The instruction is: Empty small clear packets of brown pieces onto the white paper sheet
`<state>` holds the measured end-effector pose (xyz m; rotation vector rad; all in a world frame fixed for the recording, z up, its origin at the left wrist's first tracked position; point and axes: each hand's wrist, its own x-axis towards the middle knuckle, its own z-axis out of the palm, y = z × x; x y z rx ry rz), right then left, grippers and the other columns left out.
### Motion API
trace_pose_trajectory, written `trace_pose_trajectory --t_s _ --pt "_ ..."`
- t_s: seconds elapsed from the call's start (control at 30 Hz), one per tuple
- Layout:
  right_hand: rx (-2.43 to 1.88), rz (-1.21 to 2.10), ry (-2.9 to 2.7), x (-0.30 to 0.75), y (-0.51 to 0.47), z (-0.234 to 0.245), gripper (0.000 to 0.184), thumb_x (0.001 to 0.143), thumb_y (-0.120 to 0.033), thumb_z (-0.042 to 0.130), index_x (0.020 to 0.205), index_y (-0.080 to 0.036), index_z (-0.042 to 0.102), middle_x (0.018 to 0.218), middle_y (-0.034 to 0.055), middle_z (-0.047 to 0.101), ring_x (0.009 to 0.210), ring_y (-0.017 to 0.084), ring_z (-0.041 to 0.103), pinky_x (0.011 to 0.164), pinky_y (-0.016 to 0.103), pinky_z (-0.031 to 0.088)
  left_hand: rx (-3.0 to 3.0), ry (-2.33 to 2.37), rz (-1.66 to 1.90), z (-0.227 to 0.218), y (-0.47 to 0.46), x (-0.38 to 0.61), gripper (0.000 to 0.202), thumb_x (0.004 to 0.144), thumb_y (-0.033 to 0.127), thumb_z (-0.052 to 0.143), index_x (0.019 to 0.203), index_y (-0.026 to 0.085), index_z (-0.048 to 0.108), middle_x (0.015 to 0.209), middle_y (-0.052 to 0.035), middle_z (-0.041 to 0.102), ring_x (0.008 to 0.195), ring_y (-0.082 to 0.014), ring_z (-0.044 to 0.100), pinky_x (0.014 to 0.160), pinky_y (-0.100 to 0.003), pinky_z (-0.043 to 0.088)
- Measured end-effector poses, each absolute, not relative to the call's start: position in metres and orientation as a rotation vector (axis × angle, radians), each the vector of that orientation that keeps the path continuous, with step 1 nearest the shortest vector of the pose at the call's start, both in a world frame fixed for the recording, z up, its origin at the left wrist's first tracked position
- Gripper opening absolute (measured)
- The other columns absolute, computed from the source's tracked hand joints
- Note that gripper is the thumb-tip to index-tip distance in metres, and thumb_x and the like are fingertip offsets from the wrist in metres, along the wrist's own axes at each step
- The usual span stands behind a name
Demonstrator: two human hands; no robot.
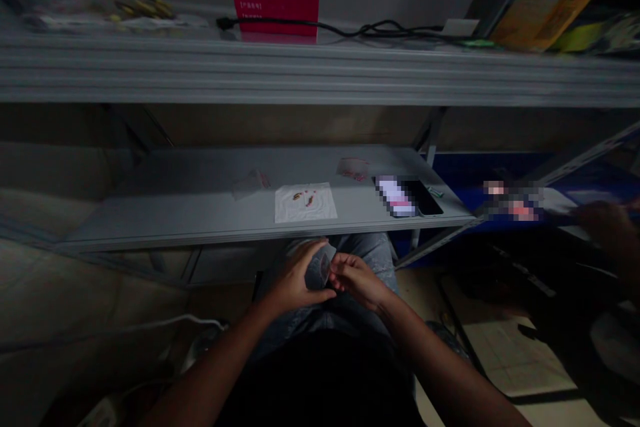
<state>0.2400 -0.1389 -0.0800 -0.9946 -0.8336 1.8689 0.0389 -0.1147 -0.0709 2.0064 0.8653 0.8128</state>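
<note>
Above my lap, a small clear plastic bag (326, 264) is between my two hands. My right hand (356, 278) pinches it at its right side with thumb and fingertips. My left hand (299, 282) curves around the left of the bag, thumb and fingers well apart, its upper fingertips near the bag's top. What the bag contains is too dim to make out. Just ahead on the shelf lies a white sheet (285, 208) with several small reddish and gold pieces (309, 199) on it.
On the lower shelf (190, 197) lie a clear bag (249, 185), a bag of pink pieces (353, 170) and two phones, one lit (395, 197), one dark (424, 197). Red boxes (280, 3) and a black cable (350, 32) occupy the upper shelf. Another person's hand (607, 223) is at right.
</note>
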Motion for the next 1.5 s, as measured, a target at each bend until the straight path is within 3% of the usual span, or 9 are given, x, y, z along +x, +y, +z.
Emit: trace_pose_trajectory --t_s 0.33,0.47,0.53,0.6,0.73,0.9,1.07,1.27,1.5 --pt "-1.051 1.768 -0.97 0.241 -0.136 -0.078 0.022 0.08 -0.035 0.072 0.073 -0.017 0.062 0.066 -0.001 0.061 0.049 0.007 0.046 0.048 0.02 0.033 1.816 0.901 0.841 -0.084 -0.117 0.045 0.05 0.082 0.032 0.074 0.13 0.027 0.059 0.128 -0.0095 0.067 0.119 -0.0289 0.062 0.105 -0.051 0.047" --pt "-0.978 1.605 -1.174 0.245 -0.139 -0.069 0.024 0.089 -0.043 0.067 0.098 -0.021 0.062 0.071 -0.0021 0.061 0.051 0.01 0.047 0.048 0.022 0.035 1.648 0.936 0.869 -0.089 -0.116 0.044 0.043 0.089 0.037 0.067 0.13 0.024 0.061 0.132 -0.0113 0.066 0.121 -0.0287 0.061 0.107 -0.05 0.047" --pt "-0.972 1.526 -1.374 0.247 -0.143 -0.064 0.026 0.092 -0.041 0.066 0.111 -0.024 0.062 0.074 -0.0015 0.063 0.059 0.013 0.053 0.055 0.024 0.04 1.601 0.908 0.845 -0.093 -0.115 0.043 0.043 0.091 0.039 0.064 0.131 0.025 0.061 0.134 -0.0119 0.065 0.124 -0.029 0.061 0.108 -0.049 0.046" --pt "-0.993 1.459 -1.58 0.249 -0.146 -0.061 0.023 0.093 -0.037 0.066 0.112 -0.024 0.066 0.077 -0.0002 0.064 0.067 0.015 0.056 0.062 0.026 0.043 1.6 0.868 0.795 -0.096 -0.115 0.042 0.041 0.093 0.041 0.062 0.131 0.027 0.063 0.134 -0.0113 0.065 0.126 -0.0289 0.06 0.109 -0.049 0.045" --pt "-0.981 1.389 -1.845 0.247 -0.149 -0.058 0.018 0.093 -0.029 0.061 0.106 -0.022 0.072 0.085 0.0021 0.069 0.069 0.016 0.058 0.063 0.026 0.043 1.634 0.851 0.687 -0.101 -0.118 0.04 0.042 0.093 0.045 0.062 0.132 0.028 0.063 0.136 -0.0095 0.065 0.128 -0.0282 0.059 0.112 -0.049 0.043" --pt "-1.02 1.315 -1.917 0.243 -0.147 -0.059 0.029 0.09 -0.021 0.06 0.118 -0.023 0.068 0.091 0.0024 0.071 0.069 0.016 0.061 0.062 0.025 0.043 1.62 0.819 0.611 -0.1 -0.118 0.038 0.041 0.097 0.047 0.056 0.134 0.03 0.061 0.137 -0.0074 0.064 0.129 -0.0266 0.058 0.113 -0.047 0.042" --pt "-1.079 1.309 -1.901 0.244 -0.148 -0.064 0.018 0.097 -0.029 0.055 0.098 -0.019 0.07 0.074 0.0014 0.069 0.062 0.016 0.061 0.06 0.026 0.044 1.625 0.881 0.656 -0.093 -0.12 0.04 0.032 0.099 0.048 0.051 0.118 0.029 0.069 0.118 -0.0061 0.071 0.114 -0.0256 0.064 0.103 -0.042 0.048" --pt "-1.073 1.33 -1.866 0.247 -0.147 -0.063 0.038 0.1 -0.04 0.052 0.075 -0.017 0.068 0.067 0.0013 0.066 0.061 0.015 0.058 0.059 0.025 0.041 1.52 0.856 0.741 -0.095 -0.118 0.047 0.032 0.094 0.051 0.058 0.108 0.023 0.068 0.097 -0.006 0.072 0.093 -0.0236 0.068 0.085 -0.037 0.053" --pt "-1.092 1.274 -1.875 0.251 -0.141 -0.062 0.042 0.101 -0.047 0.05 0.077 -0.017 0.067 0.07 0.0011 0.064 0.066 0.015 0.06 0.063 0.026 0.043 1.366 0.916 0.74 -0.087 -0.117 0.051 0.036 0.09 0.055 0.06 0.102 0.026 0.076 0.11 -0.0076 0.076 0.109 -0.0286 0.067 0.101 -0.046 0.049"
